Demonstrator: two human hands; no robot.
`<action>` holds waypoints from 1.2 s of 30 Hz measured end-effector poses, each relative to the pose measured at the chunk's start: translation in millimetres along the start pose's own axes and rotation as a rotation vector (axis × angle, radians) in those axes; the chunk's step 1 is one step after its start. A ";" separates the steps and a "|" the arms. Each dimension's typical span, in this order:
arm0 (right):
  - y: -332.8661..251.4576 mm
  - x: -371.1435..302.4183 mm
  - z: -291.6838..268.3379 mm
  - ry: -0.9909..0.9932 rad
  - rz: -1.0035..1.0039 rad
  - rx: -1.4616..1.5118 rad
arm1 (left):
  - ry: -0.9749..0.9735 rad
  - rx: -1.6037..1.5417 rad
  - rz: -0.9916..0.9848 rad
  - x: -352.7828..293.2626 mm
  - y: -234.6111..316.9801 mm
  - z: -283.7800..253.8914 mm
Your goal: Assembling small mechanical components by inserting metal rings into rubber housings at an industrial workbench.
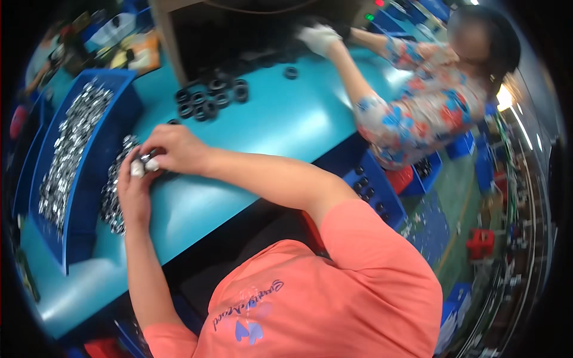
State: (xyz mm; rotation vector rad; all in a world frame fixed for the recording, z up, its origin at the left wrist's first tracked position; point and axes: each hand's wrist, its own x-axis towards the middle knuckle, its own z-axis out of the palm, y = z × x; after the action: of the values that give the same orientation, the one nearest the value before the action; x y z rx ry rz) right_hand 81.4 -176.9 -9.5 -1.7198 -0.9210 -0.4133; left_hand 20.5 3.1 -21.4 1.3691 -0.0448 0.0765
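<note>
My left hand and my right hand meet over the left part of the teal table. Their fingers pinch together around a small dark, shiny part, mostly hidden by the fingers, so its kind is unclear. White coverings show on some of the fingertips. Just left of and beneath my hands lies a loose heap of small shiny metal parts. Beyond my right hand, several black rings are grouped on the table.
A long blue bin filled with shiny metal pieces stands at the left. A co-worker in a floral top reaches across the far right of the table. Blue bins with black parts sit below its right edge.
</note>
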 end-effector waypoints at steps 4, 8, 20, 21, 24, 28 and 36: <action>5.3 -5.0 -4.3 0.070 -0.003 -0.020 | -0.055 0.042 0.017 3.9 -2.0 8.2; -3.2 -10.4 6.9 0.079 0.043 -0.027 | -0.023 0.063 0.008 1.4 -7.9 8.1; -24.6 -3.1 -3.9 -0.014 0.295 0.232 | 0.072 0.219 0.129 -10.5 3.5 10.2; -23.4 -1.4 -5.3 -0.020 0.323 0.202 | 0.075 0.222 0.140 -12.4 5.8 11.3; -12.7 -9.8 -1.2 -0.125 0.418 0.213 | 0.051 0.224 0.176 -15.6 8.4 16.2; -11.9 -9.7 0.8 -0.215 0.462 0.268 | 0.017 0.155 0.145 -13.3 6.2 8.2; -4.2 -4.3 -2.8 -0.180 0.582 0.479 | -0.008 -0.006 -0.007 -8.9 12.6 15.2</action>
State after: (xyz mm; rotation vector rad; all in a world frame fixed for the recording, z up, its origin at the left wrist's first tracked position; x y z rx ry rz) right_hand 75.9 -180.7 -8.7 -1.4982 -0.5411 0.3293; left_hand 10.8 -9.5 -6.7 1.3633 -0.0471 0.0648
